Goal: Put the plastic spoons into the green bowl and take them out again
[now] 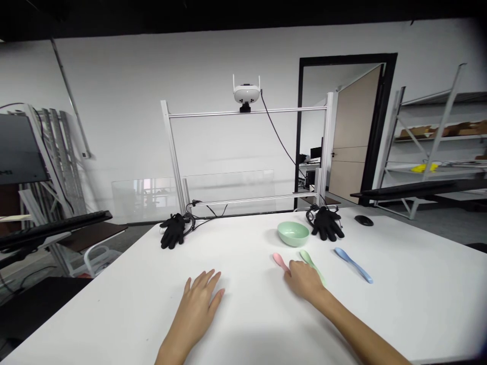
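Note:
My right hand (pixel 304 280) is closed over the handle of a pink spoon (pixel 280 261), whose bowl end sticks out past the fingers. Partly covered by that same hand lies a light green spoon (pixel 309 259). A blue spoon (pixel 353 264) rests on the white table to the right, apart from the hand. Behind the spoons stands a pale green bowl (pixel 292 240). To the left, my left hand (pixel 198 302) is palm down over the table, fingers spread, holding nothing.
Black gloves with cables lie at the table's back left (pixel 174 231) and beside the bowl (pixel 327 224). A black mouse (pixel 364 220) sits at the back right. Beyond the far edge rises a metal frame (pixel 247 113) carrying a white camera-like device (pixel 247 94).

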`<state>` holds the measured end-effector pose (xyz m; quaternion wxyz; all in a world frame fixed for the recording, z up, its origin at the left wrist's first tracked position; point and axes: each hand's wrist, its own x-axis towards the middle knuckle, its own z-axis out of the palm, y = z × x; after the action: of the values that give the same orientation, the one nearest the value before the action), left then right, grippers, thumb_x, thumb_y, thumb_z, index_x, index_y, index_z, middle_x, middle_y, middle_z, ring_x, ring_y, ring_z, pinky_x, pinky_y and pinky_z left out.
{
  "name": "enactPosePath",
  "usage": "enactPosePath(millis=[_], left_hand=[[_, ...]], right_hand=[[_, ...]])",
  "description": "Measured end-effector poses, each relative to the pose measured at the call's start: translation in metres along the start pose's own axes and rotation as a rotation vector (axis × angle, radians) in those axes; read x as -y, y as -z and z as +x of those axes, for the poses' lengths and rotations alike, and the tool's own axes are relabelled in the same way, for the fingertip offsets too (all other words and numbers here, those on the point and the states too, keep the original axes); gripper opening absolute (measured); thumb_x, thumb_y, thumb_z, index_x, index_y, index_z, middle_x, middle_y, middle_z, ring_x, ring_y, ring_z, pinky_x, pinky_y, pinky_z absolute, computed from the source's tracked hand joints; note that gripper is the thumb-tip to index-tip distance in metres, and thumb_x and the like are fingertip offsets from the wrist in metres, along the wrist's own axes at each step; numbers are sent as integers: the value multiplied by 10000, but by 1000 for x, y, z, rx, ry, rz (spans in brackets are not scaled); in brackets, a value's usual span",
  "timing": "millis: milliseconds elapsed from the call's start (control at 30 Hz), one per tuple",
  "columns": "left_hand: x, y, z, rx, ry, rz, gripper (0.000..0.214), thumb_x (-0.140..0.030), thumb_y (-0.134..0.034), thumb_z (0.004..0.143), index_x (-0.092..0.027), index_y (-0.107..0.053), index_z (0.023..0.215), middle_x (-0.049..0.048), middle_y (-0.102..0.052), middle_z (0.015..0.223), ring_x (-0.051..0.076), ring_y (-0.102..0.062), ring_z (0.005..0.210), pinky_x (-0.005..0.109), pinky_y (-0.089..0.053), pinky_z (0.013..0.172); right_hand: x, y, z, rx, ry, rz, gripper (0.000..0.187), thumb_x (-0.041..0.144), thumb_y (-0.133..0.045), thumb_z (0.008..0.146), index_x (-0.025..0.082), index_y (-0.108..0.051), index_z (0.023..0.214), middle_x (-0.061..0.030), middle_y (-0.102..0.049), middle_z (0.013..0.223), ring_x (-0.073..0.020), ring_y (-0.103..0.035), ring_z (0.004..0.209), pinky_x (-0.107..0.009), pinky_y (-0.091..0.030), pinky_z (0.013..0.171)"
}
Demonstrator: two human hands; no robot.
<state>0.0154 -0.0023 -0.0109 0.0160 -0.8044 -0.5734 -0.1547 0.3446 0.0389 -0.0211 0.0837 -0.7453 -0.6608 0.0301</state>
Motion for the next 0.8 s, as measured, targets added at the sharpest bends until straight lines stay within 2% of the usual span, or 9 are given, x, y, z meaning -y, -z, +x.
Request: enactPosePath(millis=[100,233,333,467,600,800], left_hand=[[0,-1,0,-1,0,-3,525,-493,-353,1049,-271,-531,1490,75,-523,1563,311,-411,1482,592,-278,1214],[0,-1,0,-13,-5,-6,520,-486,-351,1049,-271,-536,1485,76,-530,1557,312,-419,1477,593,-280,1213],[-1,0,0,-11,-4,-6,521,-480,-350,1049,-264,-534,1485,79,-532,1556,314,-418,1477,597,-282,1211],[-2,0,0,3,-2,-14,528,-480,-340,1053,-251,-524,1492,79,-517,1567,309,-404,1487,592,-273,1218],[-3,-2,2,20,-2,-19,534,-491,-337,1055,-251,-519,1496,74,-507,1575,306,-395,1492,589,-262,1224],[-5,-3,3,17,-11,-25,525,-485,-355,1052,-256,-522,1493,76,-515,1569,308,-399,1490,595,-268,1223]], right_hand=[[-3,11,-1,-31,6,28,359,233,-368,940,123,-709,962,-177,-741,1021,-285,-692,955,-345,-428,738],[-15,36,8,-112,-21,37,358,329,-385,964,151,-695,946,-165,-734,973,-278,-692,888,-325,-413,704],[-29,56,26,-186,-40,18,372,363,-388,972,153,-695,957,-163,-735,990,-282,-698,895,-326,-423,718],[-49,74,54,-226,-101,-24,412,365,-388,971,119,-714,1018,-209,-719,1101,-305,-699,971,-350,-454,764],[-60,79,77,-181,-160,-24,429,367,-414,965,96,-729,1071,-235,-714,1142,-319,-695,1034,-367,-482,808],[-65,68,103,-111,-212,26,602,568,-436,962,68,-727,1127,-284,-702,1143,-362,-691,1067,-422,-513,829]])
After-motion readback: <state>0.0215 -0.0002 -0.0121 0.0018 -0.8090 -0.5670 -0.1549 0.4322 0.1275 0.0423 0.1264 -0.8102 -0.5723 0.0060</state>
